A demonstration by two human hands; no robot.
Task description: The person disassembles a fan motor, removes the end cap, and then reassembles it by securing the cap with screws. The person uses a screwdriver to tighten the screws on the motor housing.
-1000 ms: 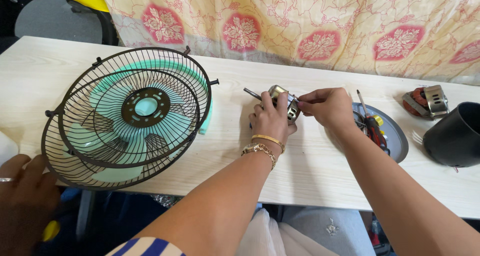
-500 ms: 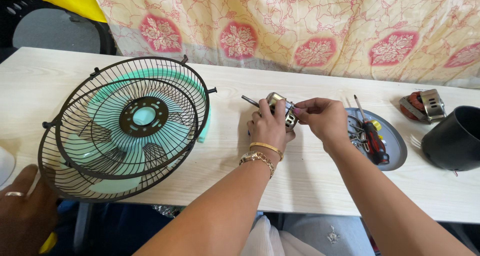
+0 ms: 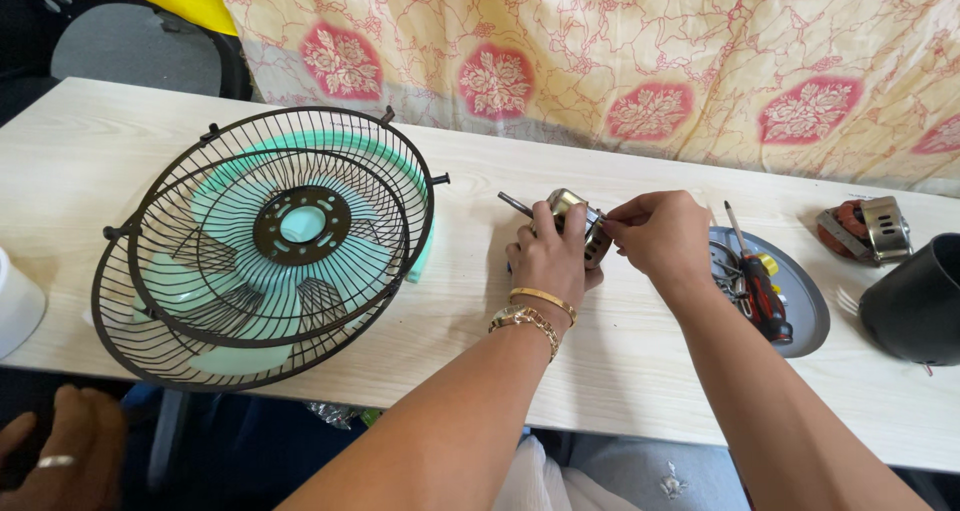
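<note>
My left hand [image 3: 548,258] grips a small metal fan motor [image 3: 572,207] with a thin shaft sticking out to the left, held just above the pale wooden table [image 3: 640,371]. My right hand [image 3: 655,236] pinches the motor's right side with its fingertips. Gold bangles sit on my left wrist. To the left lie two black wire fan guards [image 3: 262,246] stacked with a mint-green fan blade [image 3: 300,226] between them.
A grey round plate [image 3: 805,306] at right holds a red-handled screwdriver [image 3: 765,291] and small parts. Beyond it sit another motor part [image 3: 865,229] and a black cylindrical housing [image 3: 915,301]. Another person's hand with a ring [image 3: 60,456] rests at bottom left. A patterned cloth hangs behind.
My hands stay on the motor with only slight finger shifts. The other person's hand at bottom left has dropped lower and away from the table edge.
</note>
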